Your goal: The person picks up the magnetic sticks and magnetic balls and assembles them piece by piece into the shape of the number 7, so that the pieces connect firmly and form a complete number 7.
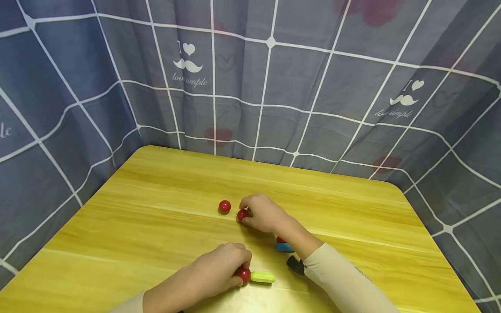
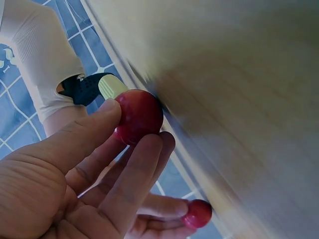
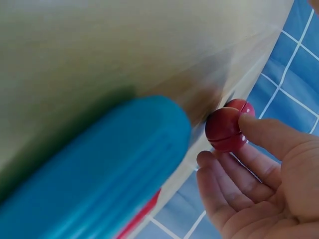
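My left hand pinches a shiny red ball between thumb and fingers, low over the table. Right beside that ball lies a stubby yellow-green faceted stick. Farther forward, my right hand grips a second red ball with thumb and fingertips, close to the tabletop. A seam line runs round this ball in the right wrist view. Just left of it sits a third red ball, untouched. Beneath my right forearm, a blue ridged, round-ended piece lies next to a red one, partly hidden.
The wooden table has rounded far corners. A dark blue-grey checked curtain hangs behind it and along both sides. A black device sits at my right wrist, by the light sleeve.
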{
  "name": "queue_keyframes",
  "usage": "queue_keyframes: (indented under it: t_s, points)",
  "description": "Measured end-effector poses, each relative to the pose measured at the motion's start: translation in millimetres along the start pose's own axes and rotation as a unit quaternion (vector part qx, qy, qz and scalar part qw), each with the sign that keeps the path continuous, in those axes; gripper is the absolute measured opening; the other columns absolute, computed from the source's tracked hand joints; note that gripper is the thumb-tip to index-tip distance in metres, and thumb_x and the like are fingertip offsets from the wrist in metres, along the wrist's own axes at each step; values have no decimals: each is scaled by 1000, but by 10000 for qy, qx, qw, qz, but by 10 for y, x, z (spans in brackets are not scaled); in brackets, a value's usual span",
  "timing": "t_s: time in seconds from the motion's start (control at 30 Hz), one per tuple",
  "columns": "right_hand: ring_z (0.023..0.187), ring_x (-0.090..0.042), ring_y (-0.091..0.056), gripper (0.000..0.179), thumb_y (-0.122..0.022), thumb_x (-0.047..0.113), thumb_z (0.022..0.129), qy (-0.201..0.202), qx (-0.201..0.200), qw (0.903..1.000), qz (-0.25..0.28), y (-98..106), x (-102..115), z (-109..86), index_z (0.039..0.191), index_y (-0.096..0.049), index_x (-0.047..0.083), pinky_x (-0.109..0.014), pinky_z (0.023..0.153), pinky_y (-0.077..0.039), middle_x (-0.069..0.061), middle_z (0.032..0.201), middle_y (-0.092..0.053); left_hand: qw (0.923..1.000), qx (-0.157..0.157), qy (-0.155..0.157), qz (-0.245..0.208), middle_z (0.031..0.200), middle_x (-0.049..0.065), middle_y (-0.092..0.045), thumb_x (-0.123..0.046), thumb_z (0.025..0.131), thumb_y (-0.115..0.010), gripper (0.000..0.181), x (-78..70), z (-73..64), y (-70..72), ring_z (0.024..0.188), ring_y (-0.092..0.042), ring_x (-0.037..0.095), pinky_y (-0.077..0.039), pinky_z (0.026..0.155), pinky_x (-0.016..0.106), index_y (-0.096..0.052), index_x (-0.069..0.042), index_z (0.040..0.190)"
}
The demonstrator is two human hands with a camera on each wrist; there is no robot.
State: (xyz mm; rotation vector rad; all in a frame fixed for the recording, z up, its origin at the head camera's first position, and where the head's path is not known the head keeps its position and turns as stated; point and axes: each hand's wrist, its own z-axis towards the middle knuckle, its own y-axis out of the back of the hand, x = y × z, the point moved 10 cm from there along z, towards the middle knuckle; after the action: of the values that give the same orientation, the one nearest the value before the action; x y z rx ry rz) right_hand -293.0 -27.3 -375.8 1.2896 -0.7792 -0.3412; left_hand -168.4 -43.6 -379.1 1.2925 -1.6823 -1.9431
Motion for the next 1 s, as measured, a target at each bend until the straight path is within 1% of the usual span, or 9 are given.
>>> queue_keyframes:
  t_s: [0.1,0.33,0.57,0.8,1.0]
  points:
    - [78,-10,-58,19,-78,15,82,-22,9,10000,11,-5,-6,-53,97,-69,9,-24,72,-49,2,88,-66,10000,-42,-38,20,75,-13,-46,-13,77,-84,27,-12,3,2,67,-44,2,-41,58,17,-57,-17,77]
    - [72,-7,-56,21,-79,16,81,-188,42,9997,116,-39,6,-137,97,-66,10,-20,66,-48,5,83,-65,9997,-188,-151,0,75,-13,-46,-13,78,-83,27,-6,-6,5,66,-43,2,-41,59,16,-56,-17,77]
    - [68,-7,-53,22,-79,18,80,-99,-17,9999,58,-56,30,-216,95,-64,12,-18,62,-45,7,80,-62,9993,-280,-200,-142,77,-13,-48,-12,79,-82,24,9,-1,0,68,-45,1,-42,60,17,-58,-16,78]
    - [74,-7,-57,18,-77,18,81,-241,-227,9992,234,75,-32,-399,93,-64,14,-19,67,-47,8,84,-64,9988,-339,-308,-173,77,-12,-48,-13,80,-81,23,-22,18,18,67,-45,0,-43,60,16,-59,-17,79]
    - [81,-10,-62,18,-77,14,80,-175,-395,9985,331,180,-32,-574,91,-63,14,-21,70,-49,10,85,-64,9984,-344,-316,-326,78,-12,-49,-12,80,-81,23,-12,16,14,67,-46,0,-43,59,16,-59,-17,79]
